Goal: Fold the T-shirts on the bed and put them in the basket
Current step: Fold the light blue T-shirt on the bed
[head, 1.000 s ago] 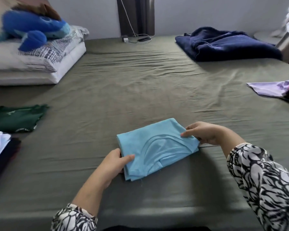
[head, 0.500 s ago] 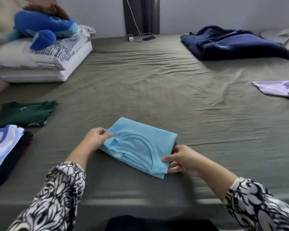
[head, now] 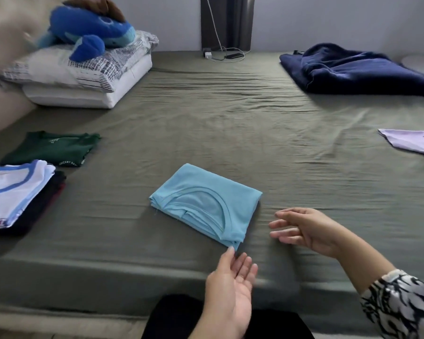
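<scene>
A light blue T-shirt (head: 207,204) lies folded into a small rectangle near the front edge of the olive-green bed (head: 230,123), collar side up. My left hand (head: 230,287) hovers just in front of its near corner, palm up, fingers straight, holding nothing. To the right of the shirt, my right hand (head: 304,228) hangs with relaxed fingers spread, a short gap away. A folded dark green T-shirt (head: 52,148) and a stack of folded shirts topped by a white and blue one (head: 12,192) lie at the left. No basket is in view.
A lilac garment (head: 411,141) lies unfolded at the right edge. A navy blanket (head: 353,69) is bunched at the back right. Pillows (head: 88,77) with a blue plush toy (head: 93,28) sit at the back left. A charger and cable (head: 220,55) lie by the wall.
Both hands have let go of the blue shirt, which now lies still. My left hand moved from the shirt's left edge round to its near corner. The view shifted slightly left.
</scene>
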